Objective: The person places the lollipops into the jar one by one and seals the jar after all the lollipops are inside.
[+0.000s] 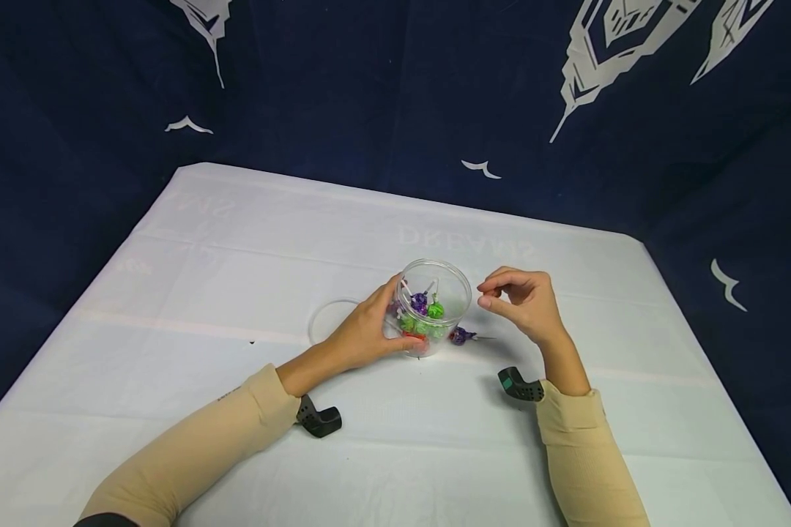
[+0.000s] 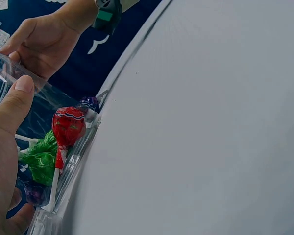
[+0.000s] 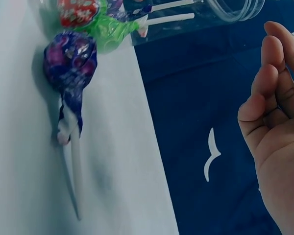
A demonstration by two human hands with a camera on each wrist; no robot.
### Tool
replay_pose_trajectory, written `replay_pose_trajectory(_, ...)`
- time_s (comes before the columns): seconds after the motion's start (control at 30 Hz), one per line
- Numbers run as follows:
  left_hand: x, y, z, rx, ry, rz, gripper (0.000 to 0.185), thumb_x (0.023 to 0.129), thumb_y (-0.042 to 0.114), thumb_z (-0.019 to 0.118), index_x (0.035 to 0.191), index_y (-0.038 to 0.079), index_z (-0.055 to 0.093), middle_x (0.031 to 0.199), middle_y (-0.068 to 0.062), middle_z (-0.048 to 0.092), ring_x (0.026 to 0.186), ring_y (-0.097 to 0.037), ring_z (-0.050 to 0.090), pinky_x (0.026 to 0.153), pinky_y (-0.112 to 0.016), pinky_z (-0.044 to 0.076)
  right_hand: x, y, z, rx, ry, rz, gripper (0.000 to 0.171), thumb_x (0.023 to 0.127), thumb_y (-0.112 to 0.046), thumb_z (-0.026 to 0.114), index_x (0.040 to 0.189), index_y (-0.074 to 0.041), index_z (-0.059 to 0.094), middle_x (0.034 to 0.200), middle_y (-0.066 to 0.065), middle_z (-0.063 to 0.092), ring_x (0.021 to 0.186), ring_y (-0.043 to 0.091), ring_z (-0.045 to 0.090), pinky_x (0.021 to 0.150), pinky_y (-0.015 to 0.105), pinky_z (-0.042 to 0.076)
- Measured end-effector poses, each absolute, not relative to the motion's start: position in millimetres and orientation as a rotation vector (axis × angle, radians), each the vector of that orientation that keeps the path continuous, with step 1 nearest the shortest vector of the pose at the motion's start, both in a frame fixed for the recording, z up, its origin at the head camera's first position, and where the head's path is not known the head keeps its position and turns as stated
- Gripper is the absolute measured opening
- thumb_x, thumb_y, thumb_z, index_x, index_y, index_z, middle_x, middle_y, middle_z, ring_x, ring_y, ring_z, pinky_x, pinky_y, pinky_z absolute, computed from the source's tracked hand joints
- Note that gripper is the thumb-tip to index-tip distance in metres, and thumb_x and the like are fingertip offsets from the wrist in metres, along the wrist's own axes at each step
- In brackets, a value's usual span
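A clear plastic jar [image 1: 461,293] stands upright on the table with its mouth uncovered. My left hand [image 1: 362,333] grips it from the left, the thumb across its front. Inside are wrapped lollipops: a red one [image 2: 68,126], green ones [image 2: 43,159] and purple ones [image 1: 419,302], sticks mostly upward. One purple lollipop [image 3: 71,63] lies on the table just right of the jar, its white stick pointing right. My right hand [image 1: 524,300] hovers to the right of the jar's rim, fingers loosely bent, with nothing visible between them.
A round clear rim, seemingly a lid [image 1: 313,322], lies on the table behind the left hand. The white-covered table [image 1: 237,278] meets a dark blue patterned cloth [image 1: 369,110] at the back. Black wrist mounts [image 1: 519,384] stick out from both sleeves.
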State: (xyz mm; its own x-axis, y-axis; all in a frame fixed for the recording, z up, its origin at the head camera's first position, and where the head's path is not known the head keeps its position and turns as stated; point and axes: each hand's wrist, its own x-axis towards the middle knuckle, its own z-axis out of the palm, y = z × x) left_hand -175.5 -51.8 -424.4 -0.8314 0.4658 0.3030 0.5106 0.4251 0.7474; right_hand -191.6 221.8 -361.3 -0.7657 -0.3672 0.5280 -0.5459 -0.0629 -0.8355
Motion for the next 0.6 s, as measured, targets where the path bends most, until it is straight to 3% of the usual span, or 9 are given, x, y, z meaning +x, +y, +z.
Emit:
replay_pose_trajectory(0.13,-175,-52,-424,-0.887,-2.615,-1.4,0.109,0.079,0.043,0.083,0.158,0.009,0.016,0.154,-0.016,0.036,0.138,-0.029,0.04,0.111,-0.043,0.034,-192,226,-365,1.009,-2.109,1.93,0.027,0.069,0.029,0.062,0.087,0.011,0.071,0.083,0.01,0.07,0.077,0.016,0.058,0.07,0.025,0.047)
replay_pose_trajectory(0.33,-175,-52,-425,-0.89,-2.611,-1.396,0.109,0.078,0.043,0.083,0.158,0.009,0.016,0.154,-0.016,0.036,0.138,-0.03,0.04,0.111,-0.043,0.034,-195,234,-373,0.987,-2.249,1.876,0.02,0.07,0.027,0.067,0.089,0.02,0.066,0.085,0.011,0.07,0.082,0.017,0.06,0.071,0.03,0.044)
replay_pose_trajectory(0.47,-176,-52,-425,-0.903,-2.597,-1.394,0.109,0.079,0.042,0.083,0.158,0.008,0.016,0.153,-0.017,0.037,0.137,-0.03,0.041,0.111,-0.043,0.034,-197,239,-378,0.986,-2.342,1.854,0.019,0.072,0.024,0.068,0.09,0.018,0.067,0.087,0.011,0.07,0.082,0.016,0.059,0.071,0.029,0.043)
replay_pose_trajectory(0.6,-176,-52,-426,-0.909,-2.588,-1.393,0.109,0.079,0.042,0.084,0.157,0.008,0.016,0.153,-0.017,0.037,0.137,-0.029,0.042,0.111,-0.042,0.035,-199,243,-382,0.968,-2.44,1.821,0.017,0.074,0.021,0.07,0.091,0.021,0.065,0.086,0.019,0.069,0.081,0.017,0.057,0.071,0.027,0.044)
